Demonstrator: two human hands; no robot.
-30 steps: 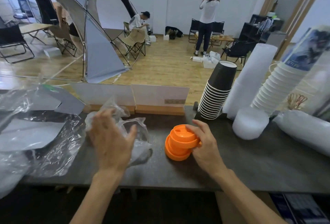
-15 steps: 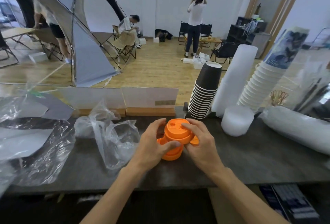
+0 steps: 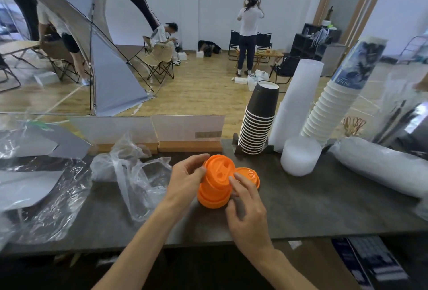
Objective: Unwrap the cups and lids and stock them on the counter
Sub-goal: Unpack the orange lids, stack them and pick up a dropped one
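Observation:
A stack of orange lids (image 3: 215, 185) stands on the dark counter (image 3: 324, 201), leaning a little. My left hand (image 3: 185, 181) grips its upper left side with thumb and fingers. My right hand (image 3: 247, 204) touches the top lid and the stack's right side with curled fingers. One lone orange lid (image 3: 249, 175) lies on the counter just right of the stack. The empty clear wrapper (image 3: 132, 174) lies crumpled to the left.
At the back right stand black cups (image 3: 260, 120), frosted clear cups (image 3: 296, 104), clear lids (image 3: 300, 155) and white cups (image 3: 333, 104). A wrapped white sleeve (image 3: 379, 167) lies at far right. More plastic film (image 3: 34, 188) covers the left end.
My left hand left the crumpled wrapper and joined my right hand on the orange lids. One lid now lies apart to the right of the stack.

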